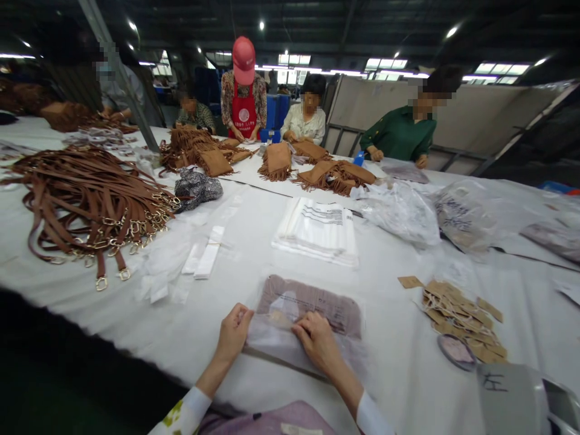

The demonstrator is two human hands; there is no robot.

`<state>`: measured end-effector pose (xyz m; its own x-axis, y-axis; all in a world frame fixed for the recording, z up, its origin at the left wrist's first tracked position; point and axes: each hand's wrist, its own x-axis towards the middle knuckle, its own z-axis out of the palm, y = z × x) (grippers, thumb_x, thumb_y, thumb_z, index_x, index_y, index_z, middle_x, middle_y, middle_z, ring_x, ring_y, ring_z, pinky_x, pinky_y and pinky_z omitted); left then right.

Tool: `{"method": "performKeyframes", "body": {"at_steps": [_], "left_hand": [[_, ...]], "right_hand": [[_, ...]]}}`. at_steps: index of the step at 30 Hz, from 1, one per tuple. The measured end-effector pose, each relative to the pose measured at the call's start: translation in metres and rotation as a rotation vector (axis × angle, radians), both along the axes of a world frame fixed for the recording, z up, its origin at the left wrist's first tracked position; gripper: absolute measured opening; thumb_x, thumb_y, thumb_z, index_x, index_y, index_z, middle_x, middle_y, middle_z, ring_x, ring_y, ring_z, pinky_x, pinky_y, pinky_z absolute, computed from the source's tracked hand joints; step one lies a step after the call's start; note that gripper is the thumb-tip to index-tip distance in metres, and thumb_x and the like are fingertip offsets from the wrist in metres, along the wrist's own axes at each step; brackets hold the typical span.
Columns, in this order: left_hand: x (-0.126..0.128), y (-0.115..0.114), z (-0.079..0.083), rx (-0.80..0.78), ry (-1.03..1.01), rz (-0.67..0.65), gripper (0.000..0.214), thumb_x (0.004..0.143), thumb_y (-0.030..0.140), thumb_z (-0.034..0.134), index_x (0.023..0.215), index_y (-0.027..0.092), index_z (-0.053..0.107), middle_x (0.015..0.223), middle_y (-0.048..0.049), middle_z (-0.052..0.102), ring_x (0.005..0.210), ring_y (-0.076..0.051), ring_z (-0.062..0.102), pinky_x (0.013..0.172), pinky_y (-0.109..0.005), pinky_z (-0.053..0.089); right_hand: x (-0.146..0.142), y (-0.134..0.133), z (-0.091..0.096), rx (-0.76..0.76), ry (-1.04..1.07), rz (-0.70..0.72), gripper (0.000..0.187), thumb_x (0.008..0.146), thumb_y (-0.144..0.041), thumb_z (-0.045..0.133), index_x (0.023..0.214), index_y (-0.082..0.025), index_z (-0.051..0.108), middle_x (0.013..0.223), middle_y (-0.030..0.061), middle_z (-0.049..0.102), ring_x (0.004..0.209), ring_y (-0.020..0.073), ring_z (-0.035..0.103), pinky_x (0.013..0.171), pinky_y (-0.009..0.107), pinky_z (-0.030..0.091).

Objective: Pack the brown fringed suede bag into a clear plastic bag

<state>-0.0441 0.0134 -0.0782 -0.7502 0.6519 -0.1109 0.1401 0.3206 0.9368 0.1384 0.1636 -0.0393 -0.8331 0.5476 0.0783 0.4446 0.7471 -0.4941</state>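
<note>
A clear plastic bag (312,305) with a brownish folded item inside lies flat on the white table (244,241) just in front of me. My left hand (233,332) is curled at the bag's near left edge, fingers pinching the plastic. At the near middle of the bag, my right hand (317,341) presses down with its fingers bent on the plastic flap. Both hands touch the bag's open near end.
A pile of brown leather straps (86,205) with gold buckles lies at left. A stack of flat plastic bags (319,229) sits ahead, cardboard tags (462,317) at right, crumpled bags (399,211) beyond. Several people work on brown fringed pieces (276,162) across the table.
</note>
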Motion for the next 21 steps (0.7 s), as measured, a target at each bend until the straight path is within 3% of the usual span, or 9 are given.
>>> {"method": "performKeyframes", "body": {"at_steps": [6,9,12,16,19,21], "left_hand": [[-0.009,0.017,-0.001,-0.059,0.180,-0.014,0.027,0.088,0.043,0.042,0.071,0.023,0.047,0.053,0.0075,0.042,0.050,-0.012,0.044,0.056,-0.024,0.032],[-0.015,0.021,-0.006,-0.104,0.225,-0.048,0.027,0.089,0.038,0.041,0.067,0.022,0.046,0.056,0.0057,0.046,0.054,-0.013,0.046,0.059,-0.025,0.032],[-0.020,0.024,-0.013,-0.142,0.256,-0.074,0.028,0.089,0.036,0.042,0.065,0.022,0.045,0.056,0.0046,0.048,0.056,-0.014,0.048,0.059,-0.025,0.033],[-0.030,0.028,-0.015,-0.180,0.299,-0.078,0.029,0.088,0.034,0.045,0.061,0.021,0.046,0.056,0.0035,0.051,0.057,-0.015,0.051,0.059,-0.025,0.035],[-0.032,0.022,-0.005,-0.203,0.340,-0.018,0.027,0.090,0.034,0.043,0.068,0.021,0.052,0.061,0.0013,0.056,0.060,-0.017,0.055,0.061,-0.027,0.039],[-0.023,0.014,0.005,-0.176,0.424,0.047,0.026,0.094,0.034,0.039,0.082,0.020,0.057,0.074,-0.0030,0.062,0.071,-0.019,0.059,0.071,-0.031,0.044]], "right_hand": [[-0.006,-0.001,-0.022,0.168,0.064,-0.086,0.033,0.097,-0.035,0.040,0.077,-0.019,0.062,0.077,0.0058,0.061,0.078,0.0202,0.054,0.073,0.033,0.040],[-0.003,-0.002,-0.021,0.233,0.167,-0.106,0.027,0.096,-0.034,0.042,0.101,-0.018,0.063,0.091,0.0093,0.065,0.088,0.0223,0.057,0.079,0.036,0.044],[-0.001,-0.006,-0.011,0.334,0.221,0.046,0.034,0.096,-0.028,0.042,0.126,-0.016,0.053,0.118,0.0138,0.063,0.111,0.0240,0.055,0.094,0.042,0.042],[-0.005,-0.014,-0.005,0.332,0.099,0.362,0.042,0.094,-0.025,0.043,0.136,-0.022,0.045,0.137,0.0095,0.055,0.129,0.0230,0.045,0.107,0.047,0.035],[-0.008,-0.019,-0.009,0.294,0.026,0.382,0.044,0.093,-0.029,0.046,0.137,-0.024,0.045,0.140,0.0083,0.052,0.130,0.0242,0.044,0.109,0.050,0.034],[-0.009,-0.019,-0.013,0.275,0.013,0.374,0.045,0.093,-0.030,0.046,0.138,-0.024,0.045,0.141,0.0083,0.051,0.131,0.0246,0.043,0.110,0.050,0.033]]}}
